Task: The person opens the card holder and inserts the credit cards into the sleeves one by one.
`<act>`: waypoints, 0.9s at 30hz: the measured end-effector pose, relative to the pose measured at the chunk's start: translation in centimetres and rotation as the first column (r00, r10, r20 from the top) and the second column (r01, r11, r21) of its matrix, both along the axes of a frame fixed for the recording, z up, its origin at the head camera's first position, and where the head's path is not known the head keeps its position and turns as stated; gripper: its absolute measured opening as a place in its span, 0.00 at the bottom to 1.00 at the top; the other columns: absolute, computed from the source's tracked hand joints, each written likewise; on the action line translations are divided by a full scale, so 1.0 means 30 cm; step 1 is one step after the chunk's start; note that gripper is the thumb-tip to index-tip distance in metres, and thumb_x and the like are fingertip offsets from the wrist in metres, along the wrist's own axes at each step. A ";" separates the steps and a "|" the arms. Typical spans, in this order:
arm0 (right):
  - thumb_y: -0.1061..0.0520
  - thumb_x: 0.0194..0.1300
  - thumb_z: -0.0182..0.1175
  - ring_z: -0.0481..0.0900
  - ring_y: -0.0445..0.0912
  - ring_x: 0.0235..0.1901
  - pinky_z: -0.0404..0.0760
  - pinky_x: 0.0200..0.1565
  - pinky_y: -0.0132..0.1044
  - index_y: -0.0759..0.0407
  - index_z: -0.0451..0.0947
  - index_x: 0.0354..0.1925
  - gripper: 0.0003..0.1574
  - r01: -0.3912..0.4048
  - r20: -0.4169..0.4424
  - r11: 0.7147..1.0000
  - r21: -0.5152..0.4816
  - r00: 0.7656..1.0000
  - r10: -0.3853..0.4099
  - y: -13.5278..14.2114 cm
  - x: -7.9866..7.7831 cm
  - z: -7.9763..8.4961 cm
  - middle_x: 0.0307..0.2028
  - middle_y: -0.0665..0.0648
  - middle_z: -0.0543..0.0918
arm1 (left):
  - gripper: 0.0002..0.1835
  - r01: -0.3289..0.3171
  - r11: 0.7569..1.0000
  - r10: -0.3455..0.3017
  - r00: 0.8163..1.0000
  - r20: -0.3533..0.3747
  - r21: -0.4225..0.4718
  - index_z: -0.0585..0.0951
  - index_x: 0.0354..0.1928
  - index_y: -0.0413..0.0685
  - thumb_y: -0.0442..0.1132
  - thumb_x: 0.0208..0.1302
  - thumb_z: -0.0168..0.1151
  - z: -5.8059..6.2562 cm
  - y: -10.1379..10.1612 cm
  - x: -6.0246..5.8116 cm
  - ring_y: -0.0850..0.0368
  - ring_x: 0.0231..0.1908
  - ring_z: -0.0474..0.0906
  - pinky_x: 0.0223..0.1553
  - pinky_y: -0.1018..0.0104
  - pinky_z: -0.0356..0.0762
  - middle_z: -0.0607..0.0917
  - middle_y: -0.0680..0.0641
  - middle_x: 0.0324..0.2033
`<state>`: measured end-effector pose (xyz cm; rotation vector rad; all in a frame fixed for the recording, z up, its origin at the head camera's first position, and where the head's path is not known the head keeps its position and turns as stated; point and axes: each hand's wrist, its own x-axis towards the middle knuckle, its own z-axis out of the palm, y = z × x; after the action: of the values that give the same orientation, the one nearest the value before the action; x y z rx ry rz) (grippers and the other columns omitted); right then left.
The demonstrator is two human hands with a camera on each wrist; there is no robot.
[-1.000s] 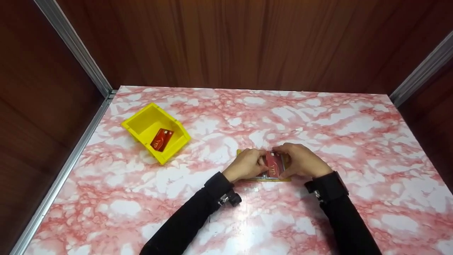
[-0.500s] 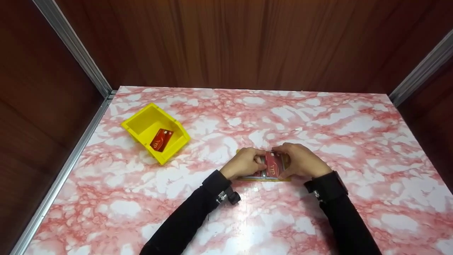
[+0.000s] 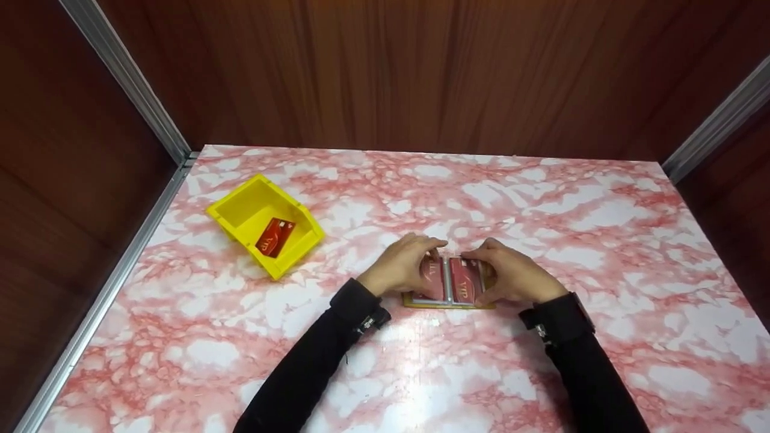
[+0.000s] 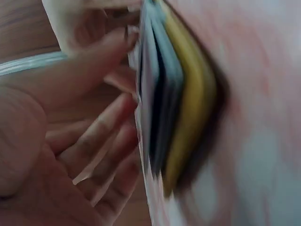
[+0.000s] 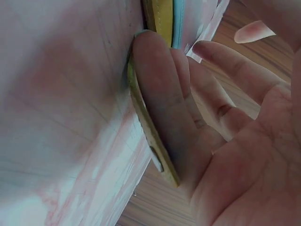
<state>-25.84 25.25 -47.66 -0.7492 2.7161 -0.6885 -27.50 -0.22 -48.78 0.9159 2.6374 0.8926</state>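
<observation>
A yellow-covered card holder (image 3: 448,306) lies spread on the table, its clear sleeves fanned in the left wrist view. One red VIP card (image 3: 464,281) shows in the right sleeve, another red card (image 3: 434,278) in the left one. My left hand (image 3: 397,264) arches over the left page, thumb near its lower part and fingers by the top edge; in the left wrist view its fingers are loosely spread beside the sleeves. My right hand (image 3: 514,273) holds the right page between thumb and fingers at bottom and top. A finger (image 5: 160,89) lies along the yellow cover in the right wrist view.
A yellow bin (image 3: 289,260) stands on the table at the left, with a single red VIP card (image 3: 275,237) visible inside. Dark wood-grain panels (image 3: 385,72) enclose the back and sides of the pink marbled table (image 3: 571,210).
My left hand has drawn back to the left and spread from the middle of the card holder, uncovering the left red card. The right hand has stayed in place.
</observation>
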 end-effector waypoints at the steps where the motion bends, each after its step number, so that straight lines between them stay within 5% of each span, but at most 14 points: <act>1: 0.60 0.43 0.85 0.72 0.46 0.36 0.72 0.38 0.36 0.59 0.76 0.69 0.54 -0.001 0.002 1.000 -0.006 1.000 0.001 0.001 0.000 -0.002 0.47 0.58 0.75 | 0.50 0.001 0.999 -0.003 0.999 -0.042 -0.049 0.75 0.71 0.46 0.48 0.43 0.88 -0.001 -0.009 -0.002 0.52 0.56 0.79 0.61 0.60 0.77 0.86 0.51 0.53; 3: 0.60 0.44 0.85 0.72 0.46 0.37 0.73 0.38 0.36 0.60 0.75 0.70 0.54 -0.004 0.005 1.000 -0.013 1.000 0.004 0.003 0.002 -0.003 0.50 0.58 0.74 | 0.52 0.008 0.992 -0.018 0.997 -0.078 -0.122 0.76 0.69 0.48 0.52 0.37 0.89 0.000 -0.026 -0.005 0.51 0.62 0.74 0.66 0.58 0.73 0.81 0.51 0.59; 12: 0.56 0.44 0.86 0.71 0.49 0.40 0.72 0.43 0.41 0.59 0.77 0.65 0.51 0.014 0.014 0.999 -0.036 1.000 -0.014 0.004 0.005 -0.005 0.51 0.59 0.73 | 0.51 0.048 0.982 -0.041 0.998 0.045 -0.181 0.75 0.69 0.49 0.51 0.40 0.89 0.019 -0.057 -0.006 0.53 0.67 0.70 0.71 0.59 0.68 0.76 0.51 0.64; 22: 0.57 0.41 0.87 0.73 0.52 0.45 0.74 0.47 0.46 0.55 0.77 0.62 0.50 0.044 0.010 0.998 -0.040 0.999 -0.043 -0.005 0.007 0.001 0.52 0.57 0.72 | 0.50 0.013 0.982 -0.001 0.998 0.063 -0.190 0.76 0.68 0.51 0.51 0.39 0.89 0.017 -0.056 -0.008 0.52 0.71 0.67 0.73 0.58 0.65 0.75 0.49 0.67; 27: 0.58 0.37 0.88 0.75 0.55 0.49 0.77 0.51 0.52 0.54 0.74 0.66 0.57 0.043 -0.002 0.998 -0.050 0.999 -0.044 -0.016 0.005 -0.004 0.52 0.59 0.70 | 0.50 0.017 0.981 -0.002 0.997 0.075 -0.195 0.75 0.69 0.51 0.51 0.40 0.89 0.015 -0.056 -0.008 0.51 0.73 0.65 0.75 0.57 0.63 0.75 0.48 0.68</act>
<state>-25.68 24.77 -47.78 -0.7047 2.7349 -0.7681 -27.74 -1.90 -48.34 0.8290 2.5977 0.6380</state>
